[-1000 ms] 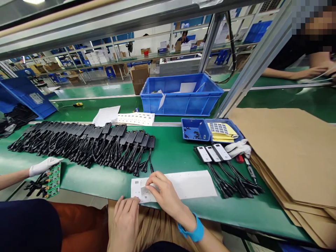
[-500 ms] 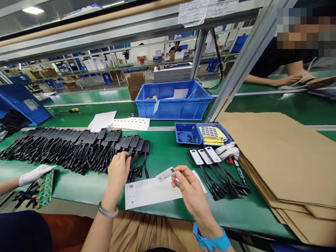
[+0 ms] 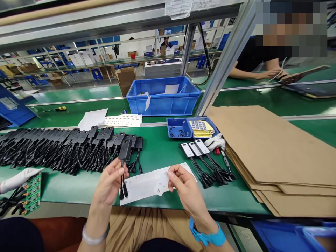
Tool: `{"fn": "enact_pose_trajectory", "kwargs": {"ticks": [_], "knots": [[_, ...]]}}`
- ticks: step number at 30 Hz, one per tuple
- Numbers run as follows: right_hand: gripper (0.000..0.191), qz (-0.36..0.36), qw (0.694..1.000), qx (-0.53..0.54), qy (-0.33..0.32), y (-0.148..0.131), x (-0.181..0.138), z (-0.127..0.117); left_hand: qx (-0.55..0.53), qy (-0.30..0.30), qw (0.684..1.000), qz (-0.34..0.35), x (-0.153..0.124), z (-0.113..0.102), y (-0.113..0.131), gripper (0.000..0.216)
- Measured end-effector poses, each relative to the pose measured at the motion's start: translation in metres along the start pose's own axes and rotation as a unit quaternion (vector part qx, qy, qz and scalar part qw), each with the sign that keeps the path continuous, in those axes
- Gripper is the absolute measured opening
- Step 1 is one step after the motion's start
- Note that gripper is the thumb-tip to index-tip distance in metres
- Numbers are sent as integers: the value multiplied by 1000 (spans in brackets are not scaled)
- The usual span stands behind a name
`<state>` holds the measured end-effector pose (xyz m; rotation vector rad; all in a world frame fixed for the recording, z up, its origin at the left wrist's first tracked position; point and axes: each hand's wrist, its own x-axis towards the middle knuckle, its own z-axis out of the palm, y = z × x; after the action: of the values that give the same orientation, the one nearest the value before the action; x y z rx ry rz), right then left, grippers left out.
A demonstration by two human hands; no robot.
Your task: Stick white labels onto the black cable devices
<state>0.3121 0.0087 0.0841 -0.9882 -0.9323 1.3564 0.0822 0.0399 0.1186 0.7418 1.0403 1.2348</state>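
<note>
My left hand [image 3: 111, 180] grips a black cable module [image 3: 125, 149] by its cables, its flat box pointing up and two plug ends hanging below my fingers. Between the thumb and fingers of my right hand [image 3: 181, 180] is a white sticker label [image 3: 162, 183] with small printed marks. Under it, a white label sheet [image 3: 141, 185] lies on the green bench. Many more black cable modules [image 3: 65, 147] lie in a long row at the left. Right of my right hand rest three modules with white labels [image 3: 195, 148], their cables towards me.
Small blue trays [image 3: 180, 127] hold tiny black parts and yellow label sheets. Behind stands a large blue bin [image 3: 162, 99]. Brown cardboard sheets [image 3: 275, 150] are stacked at right, beside white gloves [image 3: 215, 141]. A co-worker's gloved hand [image 3: 19, 178] is near green circuit boards [image 3: 33, 192].
My left hand has lifted one black cable module out of the row and brought it nearer. The label in my right hand has turned and tilted downward. The whole view has shifted slightly.
</note>
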Motion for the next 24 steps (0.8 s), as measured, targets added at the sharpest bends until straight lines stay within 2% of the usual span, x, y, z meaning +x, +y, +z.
{"fn": "enact_pose_trajectory", "kwargs": {"ticks": [2, 4, 9, 11, 14, 18, 21, 24], "knots": [[27, -5, 1000, -4, -4, 0, -1, 1, -51, -56, 995, -65, -21, 7, -10, 51], [28, -6, 1000, -8, -4, 1, -3, 2, -86, -78, 988, -100, -36, 13, -24, 56], [27, 0, 999, -33, -27, 5, -6, 6, -117, -23, 984, -130, -51, 24, -61, 45], [28, -3, 998, -56, -35, 6, -3, 4, -107, -7, 986, -127, -54, 26, -69, 45], [29, -35, 993, -109, -12, 5, 7, -9, -94, -10, 987, -127, -60, 27, -72, 45], [23, -109, 963, -246, 29, -2, 32, -36, -98, -28, 985, -137, -68, 25, -74, 51], [17, -145, 929, -339, 22, -8, 50, -50, -121, -49, 981, -143, -69, 19, -83, 63], [12, -147, 913, -381, 2, -9, 64, -54, -142, -59, 974, -168, -65, 13, -94, 65]]}}
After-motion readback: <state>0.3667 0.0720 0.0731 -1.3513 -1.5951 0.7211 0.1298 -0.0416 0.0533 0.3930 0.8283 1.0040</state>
